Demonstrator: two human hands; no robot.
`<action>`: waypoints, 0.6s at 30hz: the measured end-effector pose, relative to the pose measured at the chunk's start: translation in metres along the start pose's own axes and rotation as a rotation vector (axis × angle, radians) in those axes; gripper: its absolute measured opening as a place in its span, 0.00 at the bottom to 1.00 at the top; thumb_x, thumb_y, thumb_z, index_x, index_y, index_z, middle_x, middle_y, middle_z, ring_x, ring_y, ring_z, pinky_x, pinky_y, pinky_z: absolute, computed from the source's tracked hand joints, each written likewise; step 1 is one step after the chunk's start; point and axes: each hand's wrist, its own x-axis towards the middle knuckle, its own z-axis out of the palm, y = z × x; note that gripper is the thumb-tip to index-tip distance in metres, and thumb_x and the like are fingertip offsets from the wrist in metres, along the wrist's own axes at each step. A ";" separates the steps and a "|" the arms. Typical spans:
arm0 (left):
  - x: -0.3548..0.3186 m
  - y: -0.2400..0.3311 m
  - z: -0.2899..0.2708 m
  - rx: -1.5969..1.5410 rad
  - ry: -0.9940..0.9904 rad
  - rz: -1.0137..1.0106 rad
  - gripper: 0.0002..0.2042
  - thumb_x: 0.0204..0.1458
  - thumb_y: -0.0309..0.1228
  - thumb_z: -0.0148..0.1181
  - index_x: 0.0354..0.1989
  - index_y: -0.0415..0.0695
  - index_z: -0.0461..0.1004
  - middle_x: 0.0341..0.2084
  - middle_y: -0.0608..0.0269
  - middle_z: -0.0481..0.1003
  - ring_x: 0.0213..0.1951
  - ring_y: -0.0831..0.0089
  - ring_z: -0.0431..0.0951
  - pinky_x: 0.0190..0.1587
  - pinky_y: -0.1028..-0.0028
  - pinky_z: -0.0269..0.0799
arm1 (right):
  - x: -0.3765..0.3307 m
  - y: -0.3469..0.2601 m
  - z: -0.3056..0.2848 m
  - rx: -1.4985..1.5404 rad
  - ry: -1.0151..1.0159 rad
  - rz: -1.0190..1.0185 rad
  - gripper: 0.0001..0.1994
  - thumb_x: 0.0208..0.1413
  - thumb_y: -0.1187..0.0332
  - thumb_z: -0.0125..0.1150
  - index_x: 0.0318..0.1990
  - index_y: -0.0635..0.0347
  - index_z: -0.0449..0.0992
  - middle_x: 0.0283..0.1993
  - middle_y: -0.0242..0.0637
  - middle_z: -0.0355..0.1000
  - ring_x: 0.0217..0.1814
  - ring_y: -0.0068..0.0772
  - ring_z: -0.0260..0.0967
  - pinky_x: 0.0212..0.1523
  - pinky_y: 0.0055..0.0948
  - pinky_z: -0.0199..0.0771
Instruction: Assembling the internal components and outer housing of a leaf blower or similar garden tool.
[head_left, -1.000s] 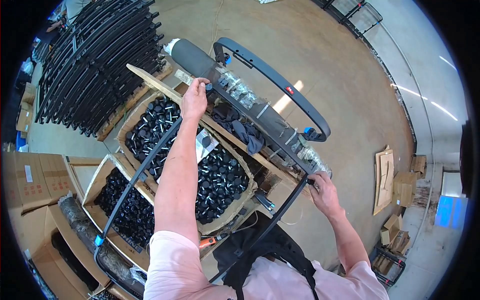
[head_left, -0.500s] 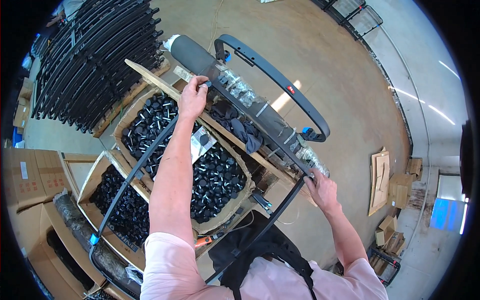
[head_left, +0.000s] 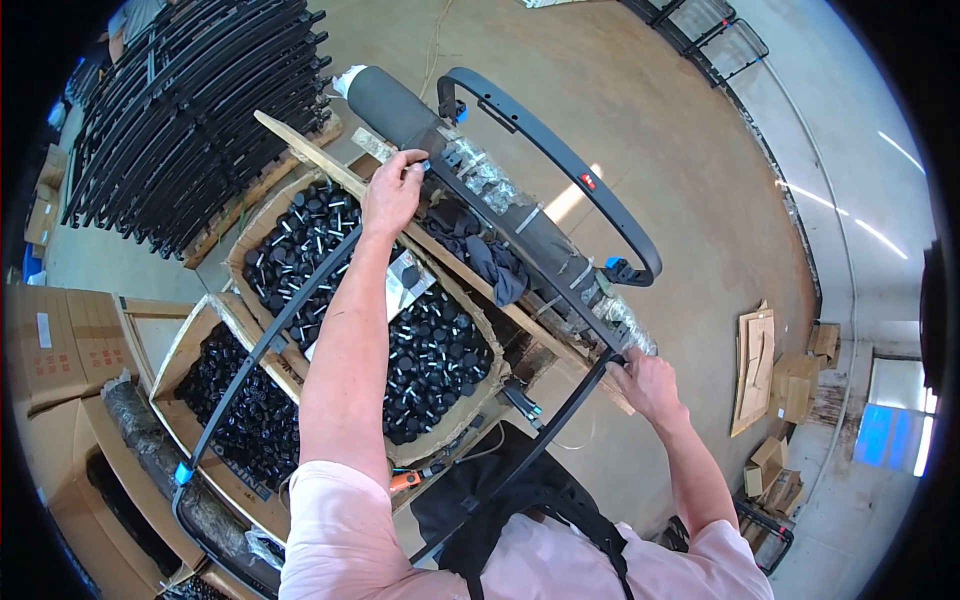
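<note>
From here, one side of the black frame (head_left: 562, 410) slants forward-left from the right hand (head_left: 648, 385) — closed on its nearer corner — to the left hand (head_left: 392, 195), whose grip pinches a small knob (head_left: 427, 165).

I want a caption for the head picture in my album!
Left hand and right hand on a black frame, near a box of knobs.

Cardboard boxes (head_left: 795, 385) sit near the white wall (head_left: 860, 110).

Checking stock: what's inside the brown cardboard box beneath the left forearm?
Round black knobs with silver shanks, and a white sheet; the left forearm and upper knobs hide what's beneath.
</note>
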 end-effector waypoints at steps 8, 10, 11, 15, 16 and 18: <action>-0.005 0.010 0.001 0.070 0.067 0.096 0.15 0.65 0.34 0.61 0.58 0.51 0.79 0.46 0.62 0.82 0.47 0.69 0.81 0.54 0.68 0.75 | 0.007 0.001 0.018 0.037 0.244 -0.114 0.23 0.64 0.48 0.61 0.52 0.60 0.73 0.36 0.51 0.82 0.38 0.56 0.82 0.40 0.51 0.81; -0.004 0.008 0.001 0.002 0.069 0.057 0.15 0.64 0.35 0.61 0.58 0.51 0.79 0.46 0.61 0.81 0.47 0.69 0.81 0.54 0.68 0.75 | 0.013 0.001 0.018 0.042 0.195 -0.058 0.24 0.63 0.48 0.62 0.52 0.60 0.72 0.35 0.50 0.82 0.37 0.57 0.82 0.40 0.51 0.82; -0.003 0.008 0.001 0.039 0.054 0.057 0.15 0.64 0.36 0.61 0.58 0.51 0.79 0.46 0.61 0.81 0.47 0.69 0.81 0.55 0.67 0.75 | 0.009 0.002 0.018 0.039 0.197 -0.060 0.24 0.63 0.48 0.62 0.52 0.60 0.72 0.35 0.50 0.82 0.37 0.57 0.82 0.40 0.51 0.82; -0.007 0.013 0.002 0.150 0.067 0.071 0.15 0.64 0.37 0.62 0.57 0.52 0.79 0.49 0.61 0.81 0.47 0.67 0.81 0.55 0.67 0.75 | -0.010 0.001 0.007 -0.205 -0.024 -0.073 0.27 0.60 0.48 0.65 0.53 0.63 0.71 0.35 0.48 0.82 0.38 0.57 0.82 0.40 0.51 0.82; -0.007 0.011 0.002 0.193 0.083 0.064 0.15 0.64 0.38 0.62 0.57 0.53 0.80 0.51 0.61 0.80 0.46 0.67 0.81 0.55 0.66 0.75 | -0.011 0.005 0.005 -0.343 -0.150 -0.124 0.29 0.58 0.48 0.66 0.55 0.64 0.70 0.34 0.48 0.82 0.38 0.57 0.82 0.41 0.52 0.82; -0.008 0.009 0.000 0.145 0.068 0.089 0.14 0.64 0.37 0.62 0.57 0.55 0.81 0.52 0.61 0.80 0.47 0.67 0.81 0.54 0.66 0.75 | -0.020 -0.002 -0.003 -0.293 -0.057 -0.118 0.29 0.57 0.48 0.67 0.55 0.64 0.72 0.34 0.47 0.82 0.38 0.56 0.82 0.41 0.51 0.82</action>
